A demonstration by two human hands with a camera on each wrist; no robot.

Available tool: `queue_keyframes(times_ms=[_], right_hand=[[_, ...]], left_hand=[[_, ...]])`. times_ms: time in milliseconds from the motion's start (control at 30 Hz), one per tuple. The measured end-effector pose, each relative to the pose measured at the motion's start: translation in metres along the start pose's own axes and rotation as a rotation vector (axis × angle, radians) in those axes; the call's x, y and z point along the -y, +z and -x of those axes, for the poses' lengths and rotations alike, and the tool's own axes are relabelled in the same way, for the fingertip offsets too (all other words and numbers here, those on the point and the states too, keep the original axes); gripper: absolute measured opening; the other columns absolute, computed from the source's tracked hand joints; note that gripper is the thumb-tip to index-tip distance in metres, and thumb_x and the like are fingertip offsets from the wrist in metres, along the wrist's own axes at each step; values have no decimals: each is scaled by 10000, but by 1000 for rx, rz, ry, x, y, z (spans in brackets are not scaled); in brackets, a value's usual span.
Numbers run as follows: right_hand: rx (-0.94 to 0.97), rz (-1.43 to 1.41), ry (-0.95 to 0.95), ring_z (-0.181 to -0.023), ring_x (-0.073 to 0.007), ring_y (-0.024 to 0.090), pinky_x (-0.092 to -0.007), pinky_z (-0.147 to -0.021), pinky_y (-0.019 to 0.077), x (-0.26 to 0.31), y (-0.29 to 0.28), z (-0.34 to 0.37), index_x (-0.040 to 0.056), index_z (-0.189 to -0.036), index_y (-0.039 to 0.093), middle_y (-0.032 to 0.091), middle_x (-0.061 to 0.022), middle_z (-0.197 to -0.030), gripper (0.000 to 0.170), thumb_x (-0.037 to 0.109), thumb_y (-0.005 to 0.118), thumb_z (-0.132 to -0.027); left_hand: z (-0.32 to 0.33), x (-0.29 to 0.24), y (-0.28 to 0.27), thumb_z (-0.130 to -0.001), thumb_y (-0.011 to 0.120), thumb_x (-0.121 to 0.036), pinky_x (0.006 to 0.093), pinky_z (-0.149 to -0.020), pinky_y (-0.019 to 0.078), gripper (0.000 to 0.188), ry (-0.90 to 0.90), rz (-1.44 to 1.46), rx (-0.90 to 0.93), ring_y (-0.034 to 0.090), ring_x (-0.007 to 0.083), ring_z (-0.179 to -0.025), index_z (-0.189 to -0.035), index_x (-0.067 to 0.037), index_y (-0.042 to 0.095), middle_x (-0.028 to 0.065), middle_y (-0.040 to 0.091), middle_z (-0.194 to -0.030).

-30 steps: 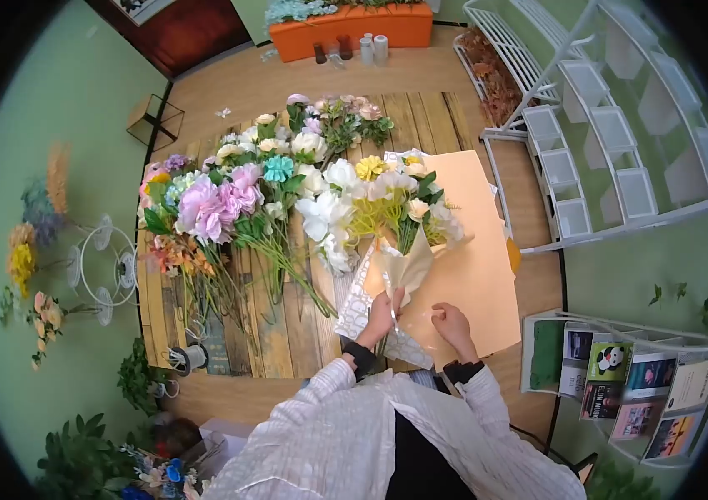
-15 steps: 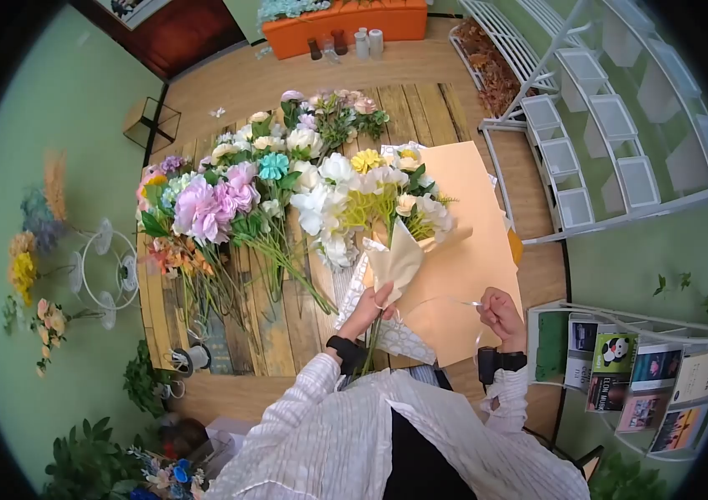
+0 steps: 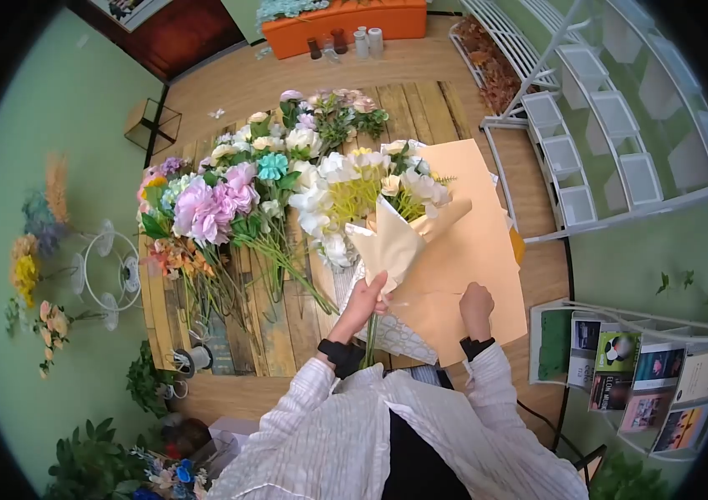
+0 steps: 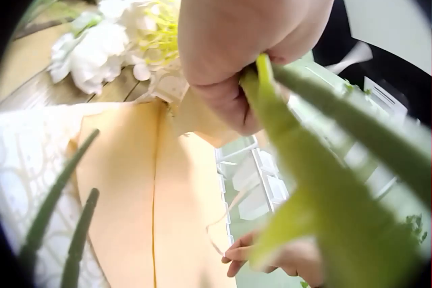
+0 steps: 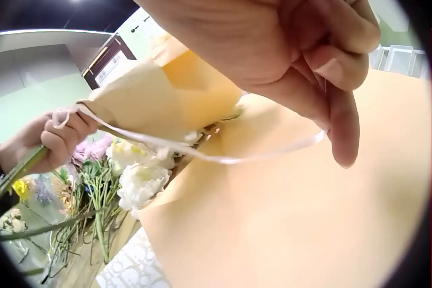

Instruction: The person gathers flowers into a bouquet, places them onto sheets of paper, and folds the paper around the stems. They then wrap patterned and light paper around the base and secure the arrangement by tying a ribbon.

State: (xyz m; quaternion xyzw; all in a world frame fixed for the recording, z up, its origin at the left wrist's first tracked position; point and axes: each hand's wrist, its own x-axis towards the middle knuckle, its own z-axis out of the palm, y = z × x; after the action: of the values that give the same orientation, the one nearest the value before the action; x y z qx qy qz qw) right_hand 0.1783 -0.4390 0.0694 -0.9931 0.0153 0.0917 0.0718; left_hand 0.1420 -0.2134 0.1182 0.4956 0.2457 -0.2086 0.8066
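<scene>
My left hand [image 3: 364, 302] grips the wrapped bouquet [image 3: 394, 247] at its neck, with green stems [image 4: 337, 180] coming out below the fist. Cream paper [image 5: 145, 102] forms a cone around the stems under white and peach flowers. A thin white ribbon [image 5: 226, 160] runs from the left hand across to my right hand [image 5: 290, 51], which pinches its end with curled fingers. In the head view the right hand [image 3: 476, 310] is over the peach sheet [image 3: 475, 217], to the right of the bouquet.
Loose flowers [image 3: 216, 204] spread over the left of the wooden table [image 3: 291, 337], with a ribbon spool [image 3: 193, 359] at its near left corner. Patterned paper [image 3: 404, 343] lies partly under the peach sheet. White racks [image 3: 575, 158] and a magazine stand [image 3: 550, 346] are at the right.
The right hand moved right from near the left hand, drawing the ribbon out, then slightly back left. The left hand and bouquet have shifted, and the paper cone is turned more toward the camera.
</scene>
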Motion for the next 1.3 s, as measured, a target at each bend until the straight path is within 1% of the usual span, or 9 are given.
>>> queue_keyframes(times_ms=[267, 333, 367, 433, 533, 567, 700, 1033, 1300], right_hand=[[32, -116, 63, -589, -285, 578, -352, -541, 466, -14, 11, -9, 5, -697, 568, 584, -147, -669, 108, 79, 496, -732], [275, -799, -123, -696, -207, 582, -309, -620, 457, 0, 2, -9, 7, -801, 581, 607, -95, -770, 113, 81, 511, -753], [274, -801, -125, -696, -207, 582, -309, -620, 457, 12, -5, -7, 7, -801, 581, 607, -95, -770, 113, 81, 511, -753], [424, -1271, -320, -725, -147, 556, -269, -619, 435, 38, -17, -3, 1, -840, 557, 587, -82, -766, 111, 64, 506, -765], [498, -1468, -166, -758, -100, 500, -233, -623, 403, 48, -15, 4, -4, -899, 526, 563, -39, -816, 138, 50, 472, -784], [381, -1558, -38, -692, -98, 477, -227, -568, 380, 55, -7, 8, 7, -939, 507, 542, -8, -806, 165, 55, 465, -788], [697, -1567, 96, -648, -76, 468, -219, -539, 377, 34, 42, 4, 41, -935, 506, 528, 9, -799, 154, 72, 470, -789], [757, -1806, 206, -602, -81, 507, -192, -512, 388, 23, 69, 27, 41, -920, 509, 551, -24, -771, 138, 69, 446, -800], [904, -1669, 225, -542, -71, 484, -163, -417, 301, 15, 64, 14, 20, -898, 515, 543, -37, -691, 147, 22, 449, -766]], left_hand=[[29, -36, 18, -864, 405, -329, 167, -380, 248, 278, 160, -44, 76, 314, 38, -418, -834, -56, 449, -5, 424, -572], [31, -33, 26, -863, 407, -332, 167, -381, 248, 282, 191, -44, 105, 321, 38, -428, -847, -54, 452, -3, 426, -575], [31, -30, 31, -864, 407, -331, 167, -383, 248, 284, 178, -42, 116, 324, 39, -437, -861, -50, 454, -1, 428, -579], [29, -22, 40, -862, 412, -332, 167, -389, 250, 292, 170, -25, 158, 333, 42, -453, -871, -43, 455, 7, 436, -591], [20, -5, 51, -859, 403, -361, 186, -391, 230, 310, 107, -24, 167, 292, 47, -421, -857, -53, 444, -15, 385, -541], [13, 5, 49, -857, 407, -366, 185, -392, 230, 316, 94, -28, 186, 287, 46, -422, -837, -54, 451, -17, 383, -541], [-13, 34, 34, -861, 400, -361, 176, -405, 256, 337, -49, -62, 222, 314, 51, -424, -810, -38, 477, -17, 405, -546], [-31, 83, 24, -849, 446, -311, 184, -385, 265, 304, -134, -131, 61, 354, 48, -417, -938, -22, 472, 6, 470, -572], [-22, 73, 33, -822, 509, -227, 171, -366, 294, 421, 50, 130, 42, 392, 56, -402, -1134, -39, 299, 36, 516, -643]])
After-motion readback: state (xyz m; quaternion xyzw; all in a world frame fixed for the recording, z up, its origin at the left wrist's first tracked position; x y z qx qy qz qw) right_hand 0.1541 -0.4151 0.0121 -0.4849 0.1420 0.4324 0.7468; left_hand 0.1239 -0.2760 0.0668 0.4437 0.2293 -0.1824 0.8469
